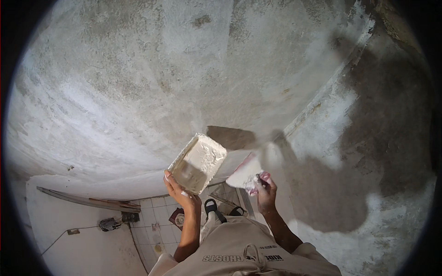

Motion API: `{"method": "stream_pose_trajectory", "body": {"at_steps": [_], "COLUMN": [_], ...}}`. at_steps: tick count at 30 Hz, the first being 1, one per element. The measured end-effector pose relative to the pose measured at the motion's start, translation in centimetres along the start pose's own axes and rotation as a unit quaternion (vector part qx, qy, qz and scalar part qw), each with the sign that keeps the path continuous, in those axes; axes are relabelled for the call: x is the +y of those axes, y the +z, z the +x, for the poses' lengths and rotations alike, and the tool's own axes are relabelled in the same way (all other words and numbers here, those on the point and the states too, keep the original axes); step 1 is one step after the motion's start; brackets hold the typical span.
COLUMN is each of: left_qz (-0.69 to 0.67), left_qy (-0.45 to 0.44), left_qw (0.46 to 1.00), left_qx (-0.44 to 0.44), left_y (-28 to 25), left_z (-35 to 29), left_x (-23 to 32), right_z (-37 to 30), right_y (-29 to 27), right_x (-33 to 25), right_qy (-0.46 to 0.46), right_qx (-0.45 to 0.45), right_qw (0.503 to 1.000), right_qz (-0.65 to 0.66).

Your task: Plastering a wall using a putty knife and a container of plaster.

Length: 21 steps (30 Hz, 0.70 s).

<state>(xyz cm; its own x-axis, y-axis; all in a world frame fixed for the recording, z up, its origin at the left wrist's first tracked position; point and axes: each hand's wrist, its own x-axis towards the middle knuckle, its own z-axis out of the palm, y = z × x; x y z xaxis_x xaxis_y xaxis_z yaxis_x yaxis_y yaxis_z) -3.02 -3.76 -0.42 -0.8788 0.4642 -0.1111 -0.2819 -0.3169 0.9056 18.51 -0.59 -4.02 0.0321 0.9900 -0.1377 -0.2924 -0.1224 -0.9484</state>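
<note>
My left hand [184, 197] is closed around the lower left side of a shallow rectangular tray [185, 152], tilted and coated inside with creamy white filler paste [206, 154]. Paste is smeared on the fingers too. To its right, my right hand [267, 195] pinches a pink-edged, wedge-shaped filling scraper [244, 174], its blade covered in white paste. The scraper is apart from the tray. Both hands are in front of a patchy grey-white plastered wall [184, 83], and whether the scraper's edge touches it I cannot tell.
A wall corner runs down the right, where my shadow falls on the side wall [322, 124]. Below lies a white tiled floor [154, 214] with a dark red bag-like thing [177, 218] near my sandalled feet [212, 207]. Long thin strips [92, 200] lie at lower left.
</note>
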Motion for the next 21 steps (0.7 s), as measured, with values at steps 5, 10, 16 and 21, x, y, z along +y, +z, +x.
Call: {"method": "stream_pose_trajectory", "body": {"at_steps": [5,10,16,21], "left_qz": [-0.05,0.041,-0.101,-0.09], "left_qy": [-0.079,0.029,-0.201,-0.132], "left_qw": [0.995,0.995,0.974,0.986], "left_qx": [-0.019,-0.089,-0.003,0.039], "left_y": [0.5,0.4,1.1,0.4], "left_z": [-1.0,-2.3,-2.6,-0.5], "left_x": [-0.1,-1.5,0.7,0.3], "right_z": [-0.8,-0.3,-1.4,-1.3], "right_y": [4.3,4.8,3.6,1.6], "right_x": [-5.6,-2.7,-2.2,-2.3], "right_qy": [-0.389,-0.49,-0.472,-0.45], "right_qx": [-0.036,-0.255,-0.285,-0.319], "right_qw": [0.879,0.787,0.767,0.746], "right_qz": [-0.273,-0.274,-0.328,-0.374]}}
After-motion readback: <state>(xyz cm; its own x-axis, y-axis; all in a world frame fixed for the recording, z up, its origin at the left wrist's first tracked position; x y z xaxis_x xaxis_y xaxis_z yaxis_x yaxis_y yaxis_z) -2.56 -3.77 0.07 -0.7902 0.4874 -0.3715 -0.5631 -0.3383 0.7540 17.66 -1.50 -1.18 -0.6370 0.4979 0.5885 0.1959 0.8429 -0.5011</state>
